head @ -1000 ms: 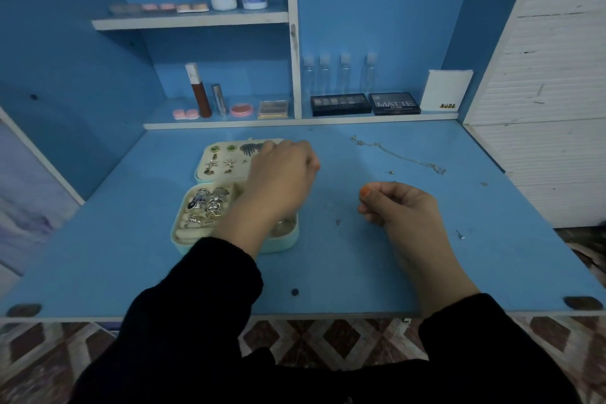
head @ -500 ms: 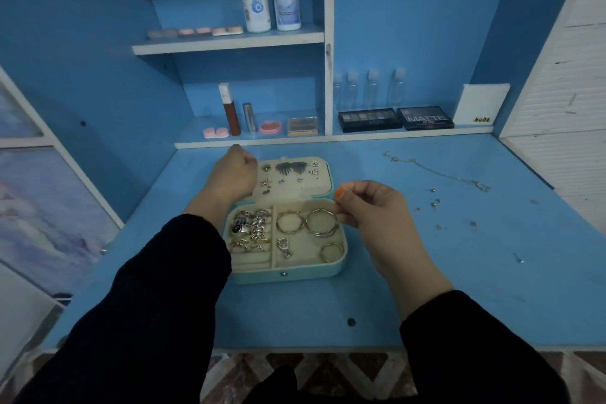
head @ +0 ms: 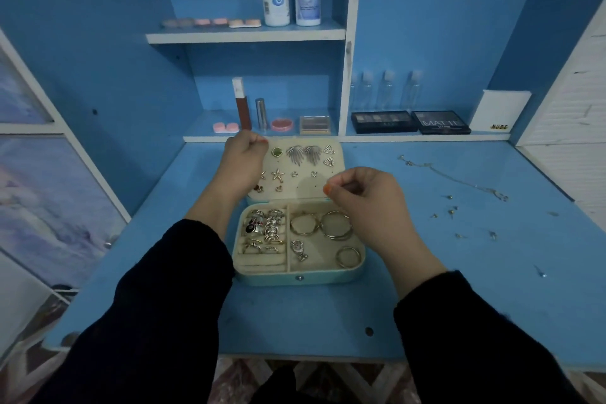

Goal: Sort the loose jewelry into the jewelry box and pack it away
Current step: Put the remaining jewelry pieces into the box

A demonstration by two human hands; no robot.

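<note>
jewelry box (head: 296,278): open near the worktop (head: 459,289) middle, long axis front to back, lid (head: 334,174) lying flat toward the rear edge
lid: holds pinned earrings (fans, a starfish, hearts)
left compartment: rings (head: 265,229)
right compartment: hoops (head: 321,223)
left hand (head: 241,164): fingers curled together over the lid's left edge
right hand (head: 367,197): pinched closed above the hinge; contents unclear
chain (head: 452,178): loose toward the right rear corner
</note>
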